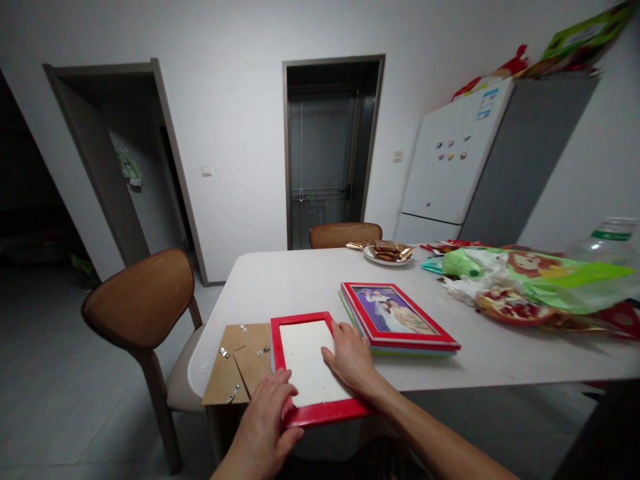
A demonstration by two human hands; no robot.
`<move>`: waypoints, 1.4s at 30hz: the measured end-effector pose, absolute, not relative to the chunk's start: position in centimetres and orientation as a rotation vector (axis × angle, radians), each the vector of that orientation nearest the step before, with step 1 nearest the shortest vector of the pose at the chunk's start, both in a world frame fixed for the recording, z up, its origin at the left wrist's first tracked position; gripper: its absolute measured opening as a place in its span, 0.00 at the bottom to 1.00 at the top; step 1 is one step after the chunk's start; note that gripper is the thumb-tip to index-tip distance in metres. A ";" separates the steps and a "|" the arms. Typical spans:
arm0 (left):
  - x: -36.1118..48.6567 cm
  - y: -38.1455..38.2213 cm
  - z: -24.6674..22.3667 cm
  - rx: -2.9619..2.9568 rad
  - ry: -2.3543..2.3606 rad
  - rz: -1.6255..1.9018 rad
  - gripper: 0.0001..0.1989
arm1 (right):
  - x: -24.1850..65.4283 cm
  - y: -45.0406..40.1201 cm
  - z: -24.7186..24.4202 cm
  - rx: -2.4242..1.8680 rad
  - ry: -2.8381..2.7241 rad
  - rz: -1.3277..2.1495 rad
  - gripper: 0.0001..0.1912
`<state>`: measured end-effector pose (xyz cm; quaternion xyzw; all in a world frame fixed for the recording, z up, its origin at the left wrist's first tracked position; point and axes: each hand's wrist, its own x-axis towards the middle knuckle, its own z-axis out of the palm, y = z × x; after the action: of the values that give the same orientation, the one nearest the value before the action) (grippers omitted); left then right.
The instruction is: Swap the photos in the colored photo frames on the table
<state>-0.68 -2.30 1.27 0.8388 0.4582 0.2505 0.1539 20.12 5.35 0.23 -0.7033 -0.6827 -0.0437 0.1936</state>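
A red picture frame [320,413] with a plain white panel inside lies near the front edge of the white table. My left hand [267,417] holds its lower left side, with the fingers over the red border and the thumb at the lower corner. On the opposite side, my right hand [353,357] grips the right border, its thumb resting on the white panel. Brown backing boards [233,363] with small metal clips lie left of the frame, partly under it. Right of my hands is a stack of frames, topped by a red-framed photo [395,310].
A plate of wrapped snacks [389,253] sits at the table's far side. An opened pomegranate [515,307], a green plastic bag [555,277] and a clear jar [607,243] crowd the right. Wooden chairs stand at the left [143,300] and behind the table [345,235].
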 end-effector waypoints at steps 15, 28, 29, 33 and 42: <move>-8.3 0.7 -1.4 2.226 1.924 0.862 0.18 | 8.8 1.7 1.7 -1.366 -2.344 0.169 0.27; -7.5 0.4 0.1 2.414 1.715 1.182 0.16 | 11.7 1.0 4.8 -1.172 -2.086 0.313 0.18; -6.5 0.2 0.6 2.418 1.680 1.195 0.16 | 12.7 0.8 5.0 -1.153 -2.067 0.330 0.18; -1.9 -0.6 1.6 2.405 1.567 1.172 0.14 | 17.0 0.1 5.0 -1.170 -2.047 0.374 0.18; 4.2 -0.6 0.0 2.383 1.420 0.893 0.17 | 23.6 0.1 2.6 -1.411 -2.077 0.394 0.19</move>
<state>4.23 -0.61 0.04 0.8125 0.4840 0.3044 0.1136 23.58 0.05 2.65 -0.5304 -0.7807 0.1479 0.2955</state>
